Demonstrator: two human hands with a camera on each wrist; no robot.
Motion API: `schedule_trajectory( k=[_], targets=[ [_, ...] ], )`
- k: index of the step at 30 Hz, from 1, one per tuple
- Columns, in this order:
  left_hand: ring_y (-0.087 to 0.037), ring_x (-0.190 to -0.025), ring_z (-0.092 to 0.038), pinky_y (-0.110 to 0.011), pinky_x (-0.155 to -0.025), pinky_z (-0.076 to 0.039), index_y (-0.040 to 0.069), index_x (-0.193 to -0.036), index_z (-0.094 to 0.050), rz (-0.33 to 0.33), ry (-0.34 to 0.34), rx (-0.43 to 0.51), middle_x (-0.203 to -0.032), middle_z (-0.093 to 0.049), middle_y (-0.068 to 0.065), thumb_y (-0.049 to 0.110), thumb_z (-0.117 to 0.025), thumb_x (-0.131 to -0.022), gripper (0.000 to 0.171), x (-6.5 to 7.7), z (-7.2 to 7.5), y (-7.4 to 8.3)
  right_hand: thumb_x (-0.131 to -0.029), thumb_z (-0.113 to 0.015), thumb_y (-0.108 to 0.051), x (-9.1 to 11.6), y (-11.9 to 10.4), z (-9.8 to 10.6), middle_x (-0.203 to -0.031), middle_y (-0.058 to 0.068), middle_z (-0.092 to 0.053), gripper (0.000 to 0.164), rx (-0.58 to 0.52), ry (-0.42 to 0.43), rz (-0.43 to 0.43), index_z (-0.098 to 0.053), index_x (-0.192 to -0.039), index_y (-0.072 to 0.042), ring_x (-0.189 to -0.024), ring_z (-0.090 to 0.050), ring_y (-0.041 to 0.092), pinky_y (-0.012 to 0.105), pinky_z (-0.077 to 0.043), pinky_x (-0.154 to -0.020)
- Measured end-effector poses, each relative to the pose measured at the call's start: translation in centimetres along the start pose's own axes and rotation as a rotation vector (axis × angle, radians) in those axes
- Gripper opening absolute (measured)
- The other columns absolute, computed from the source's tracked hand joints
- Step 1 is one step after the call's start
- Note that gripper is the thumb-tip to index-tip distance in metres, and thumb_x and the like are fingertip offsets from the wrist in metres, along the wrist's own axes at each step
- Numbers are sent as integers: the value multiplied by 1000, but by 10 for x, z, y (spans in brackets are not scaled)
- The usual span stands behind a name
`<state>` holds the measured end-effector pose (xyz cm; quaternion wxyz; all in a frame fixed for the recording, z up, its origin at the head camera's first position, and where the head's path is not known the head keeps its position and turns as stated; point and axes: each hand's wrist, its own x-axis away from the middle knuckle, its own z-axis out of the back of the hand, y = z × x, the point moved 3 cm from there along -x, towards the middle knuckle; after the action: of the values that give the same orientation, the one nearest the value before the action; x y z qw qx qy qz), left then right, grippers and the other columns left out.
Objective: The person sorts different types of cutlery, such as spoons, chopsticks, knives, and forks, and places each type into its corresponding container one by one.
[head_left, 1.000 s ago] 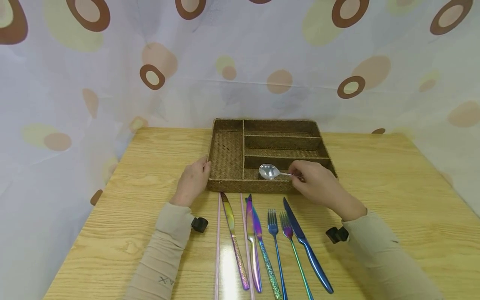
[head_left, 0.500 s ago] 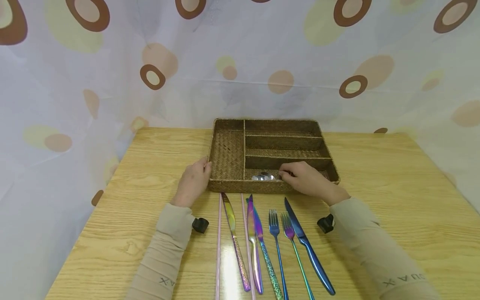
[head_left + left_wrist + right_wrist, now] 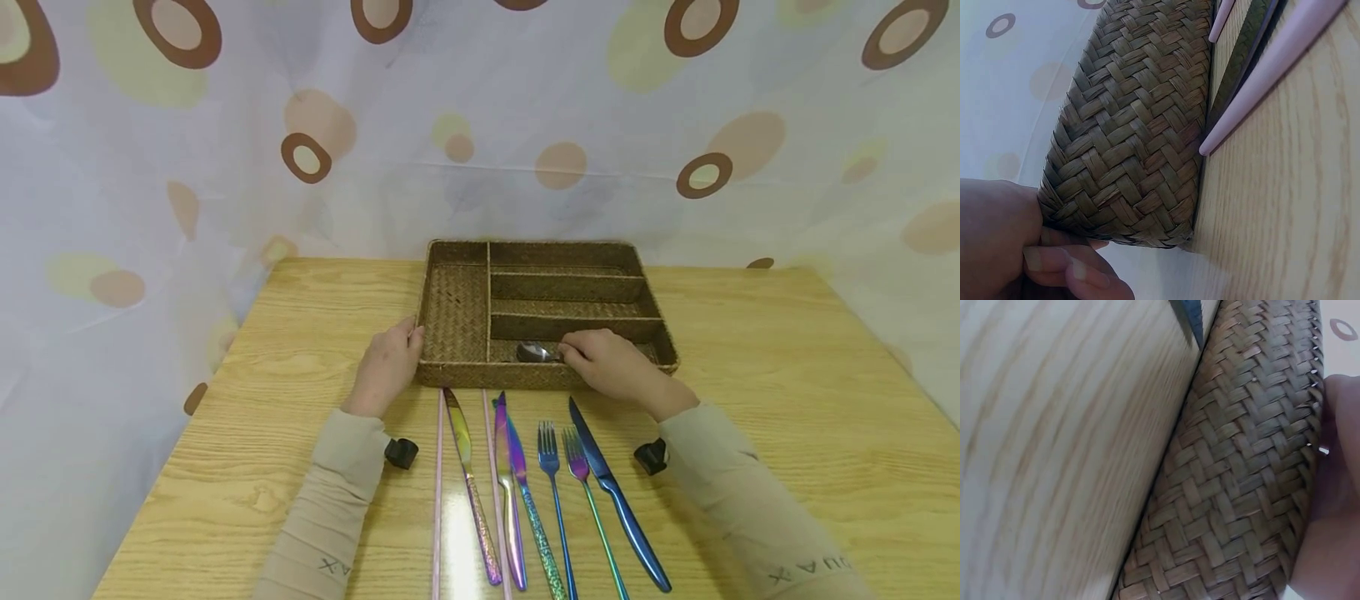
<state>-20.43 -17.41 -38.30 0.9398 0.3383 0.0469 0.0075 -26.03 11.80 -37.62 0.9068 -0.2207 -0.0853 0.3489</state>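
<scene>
My left hand grips the left front corner of a brown woven cutlery tray; in the left wrist view its curled fingers press against the end wall. Over the tray's front right compartment, my right hand pinches the handle of a metal spoon. The spoon's bowl points left, low inside that compartment. Most of the handle is hidden by the hand. In the right wrist view, the tray's front wall hides the fingertips and the spoon.
In front of the tray lie several knives, including a blue knife, a blue fork, a purple-green fork and two pink sticks, one being the left stick. A patterned cloth hangs behind the wooden table.
My right hand has moved left and lowered the spoon from above the tray's front rim into the front compartment. The spoon's bowl has since tilted and looks darker. My left hand stays put.
</scene>
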Motion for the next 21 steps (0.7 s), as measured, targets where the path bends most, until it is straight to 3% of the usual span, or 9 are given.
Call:
schedule_trajectory(
  k=[3, 7, 11, 15, 21],
  targets=[
    [-14, -39, -34, -29, -38, -35, 0, -136, -37, 9, -6, 6, -53, -44, -5, 27, -32, -102, 44, 0, -2, 0, -99, -41, -21, 6, -5, 3, -74, -1, -53, 24, 42, 66, 42, -61, -88, -15, -63, -45, 14, 34, -41, -58],
    [-15, -39, -35, -30, -40, -36, 0, -135, -37, -1, -3, -2, -53, -44, -5, 27, -32, -102, 44, 0, -1, 2, -97, -44, -17, 23, -17, 10, -94, 0, -56, 19, 73, 227, 101, -62, -99, -11, -82, -47, 15, 36, -43, -68],
    [-15, -39, -35, -30, -40, -37, -2, -135, -37, -15, 0, -1, -52, -44, -5, 27, -32, -102, 44, -1, 1, 3, -95, -46, -14, 43, -27, 16, -97, 1, -55, 14, 68, 354, 122, -60, -97, -11, -81, -46, 14, 35, -43, -65],
    [-15, -38, -35, -30, -40, -38, -1, -136, -36, -9, -4, 12, -53, -44, -5, 27, -32, -102, 44, 0, 0, 2, -94, -48, -11, 64, -35, 17, -94, 0, -54, 11, 63, 372, 114, -59, -97, -9, -77, -45, 13, 34, -43, -62],
    [-16, -40, -36, -30, -40, -37, -2, -135, -37, -19, 2, -1, -55, -45, -6, 26, -33, -102, 44, 1, 1, 2, -94, -50, -14, 95, -42, 13, -93, -3, -55, 8, 55, 306, 13, -58, -98, -16, -79, -50, 11, 33, -46, -63]
  ],
)
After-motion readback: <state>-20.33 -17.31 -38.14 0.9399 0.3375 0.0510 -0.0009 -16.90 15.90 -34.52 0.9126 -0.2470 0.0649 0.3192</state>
